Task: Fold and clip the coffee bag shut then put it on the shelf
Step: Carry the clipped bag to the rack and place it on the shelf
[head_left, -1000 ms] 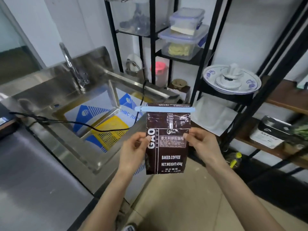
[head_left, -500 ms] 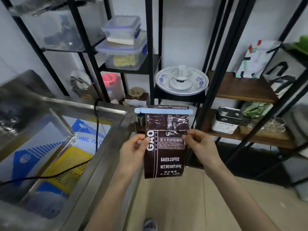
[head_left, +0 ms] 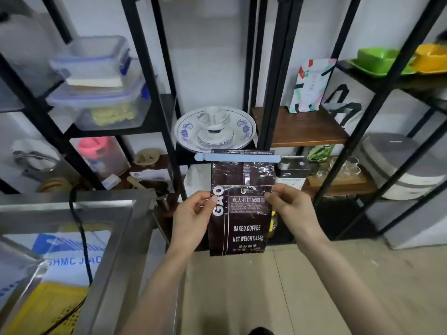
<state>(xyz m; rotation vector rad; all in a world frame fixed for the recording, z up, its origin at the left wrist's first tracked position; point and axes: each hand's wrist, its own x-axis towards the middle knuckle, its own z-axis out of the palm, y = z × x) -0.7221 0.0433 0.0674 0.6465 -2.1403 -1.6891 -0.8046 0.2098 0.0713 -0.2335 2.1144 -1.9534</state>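
Note:
A dark brown coffee bag (head_left: pixel 242 213) with white print hangs upright in front of me, its top folded over. A long pale blue clip (head_left: pixel 237 157) runs across the fold and sticks out on both sides. My left hand (head_left: pixel 193 218) pinches the bag's left edge and my right hand (head_left: pixel 292 209) pinches its right edge, both at mid height. Behind the bag stands a black metal rack with a wooden shelf (head_left: pixel 304 128) to the upper right.
A blue-patterned plate with a lidded cup (head_left: pixel 215 128) sits just behind the clip. Stacked plastic boxes (head_left: pixel 101 93) are on the left rack, a tin (head_left: pixel 291 174) and glasses on the lower wooden shelf, a steel sink (head_left: pixel 72 238) at my left.
My view has swung right from the sink toward the rack, which now looks closer. The bag stays held in both hands with the clip on top.

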